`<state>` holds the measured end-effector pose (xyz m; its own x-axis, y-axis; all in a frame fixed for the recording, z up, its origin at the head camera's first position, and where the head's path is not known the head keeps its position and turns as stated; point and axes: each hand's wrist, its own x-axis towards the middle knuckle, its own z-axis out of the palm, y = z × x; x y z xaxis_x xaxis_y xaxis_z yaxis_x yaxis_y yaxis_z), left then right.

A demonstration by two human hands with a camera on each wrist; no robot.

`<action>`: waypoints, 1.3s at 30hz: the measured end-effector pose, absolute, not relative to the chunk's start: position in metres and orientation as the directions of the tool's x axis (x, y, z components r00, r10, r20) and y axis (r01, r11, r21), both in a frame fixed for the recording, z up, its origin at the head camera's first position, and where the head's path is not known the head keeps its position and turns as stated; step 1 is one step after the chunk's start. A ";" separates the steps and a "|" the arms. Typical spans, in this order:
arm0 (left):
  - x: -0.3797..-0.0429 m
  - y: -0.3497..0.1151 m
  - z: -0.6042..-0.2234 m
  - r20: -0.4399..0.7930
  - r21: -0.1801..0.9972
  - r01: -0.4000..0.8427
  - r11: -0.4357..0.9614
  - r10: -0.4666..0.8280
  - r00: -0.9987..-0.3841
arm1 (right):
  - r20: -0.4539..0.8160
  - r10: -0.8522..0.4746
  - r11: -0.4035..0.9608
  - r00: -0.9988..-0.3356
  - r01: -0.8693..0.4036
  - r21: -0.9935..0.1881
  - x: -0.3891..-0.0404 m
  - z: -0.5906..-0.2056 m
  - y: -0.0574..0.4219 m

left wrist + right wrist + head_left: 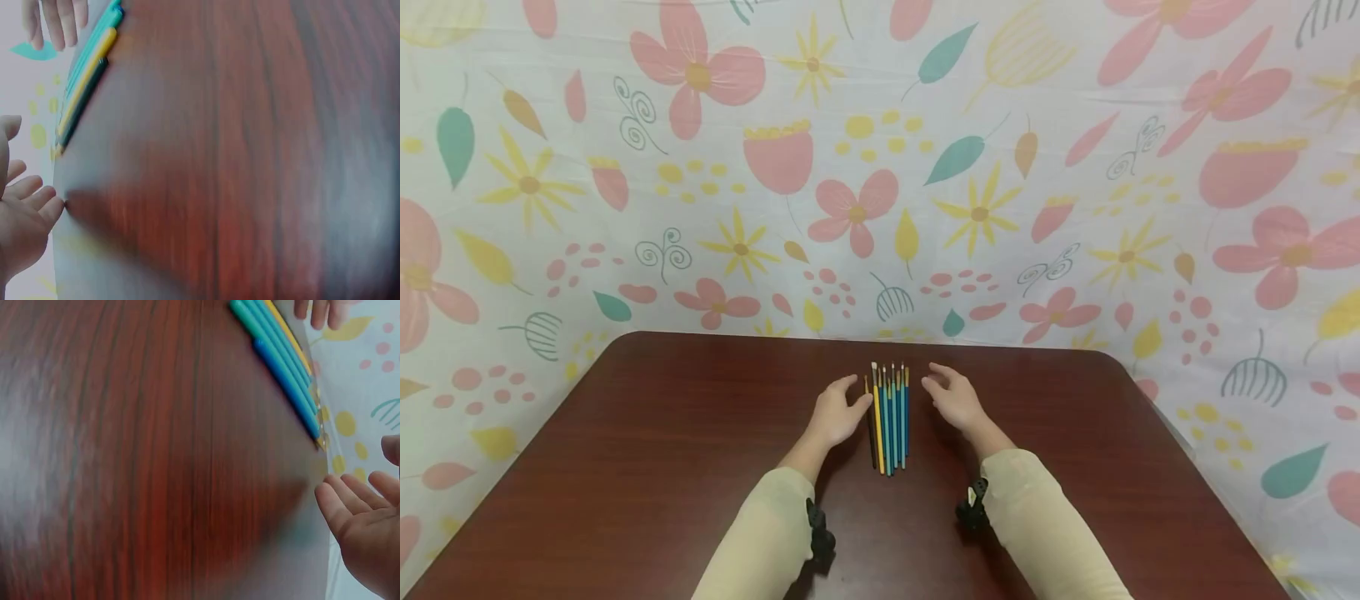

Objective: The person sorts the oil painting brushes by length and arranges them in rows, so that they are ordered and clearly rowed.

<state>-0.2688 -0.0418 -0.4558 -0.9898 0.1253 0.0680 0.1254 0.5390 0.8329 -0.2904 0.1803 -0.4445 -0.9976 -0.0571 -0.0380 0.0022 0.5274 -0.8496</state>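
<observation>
Several slim paintbrushes lie side by side on the table, bristles toward the wall: a black-handled paintbrush (872, 437) at the left edge, a yellow-handled paintbrush (880, 433) beside it, then blue-handled paintbrushes (891, 429). Left of the row is my left hand (835, 414), fingers relaxed and holding nothing; its thumb tip comes right up to the black brush in the head view. My right hand (957, 402) hovers to the right of the row, a small gap from the outermost dark blue paintbrush (284, 384), with loosely bent fingers and nothing in them.
The dark red-brown wooden table (647, 467) has rounded far corners. Behind it hangs a white cloth (865, 100) printed with flowers and leaves. A black wrist device (820, 533) is strapped at the left sleeve, another black wrist device (973, 507) at the right.
</observation>
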 end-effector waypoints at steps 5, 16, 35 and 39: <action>-0.268 -0.034 -0.458 0.050 0.900 0.068 0.430 0.053 -0.997 | -0.133 -0.065 0.322 -0.989 0.105 -0.941 -0.290 -0.448 0.175; -0.273 -0.030 -0.457 -0.107 0.980 -0.114 0.163 -0.051 -0.993 | -0.265 -0.047 0.050 -0.963 0.262 -0.964 -0.293 -0.443 0.167; -0.268 -0.038 -0.477 -0.089 0.966 -0.083 0.243 0.015 -0.996 | -0.291 0.040 0.063 -0.956 0.293 -0.954 -0.294 -0.458 0.155; -0.268 -0.038 -0.476 -0.075 0.969 -0.069 0.237 0.020 -0.997 | -0.269 0.063 0.115 -0.961 0.274 -0.955 -0.294 -0.457 0.152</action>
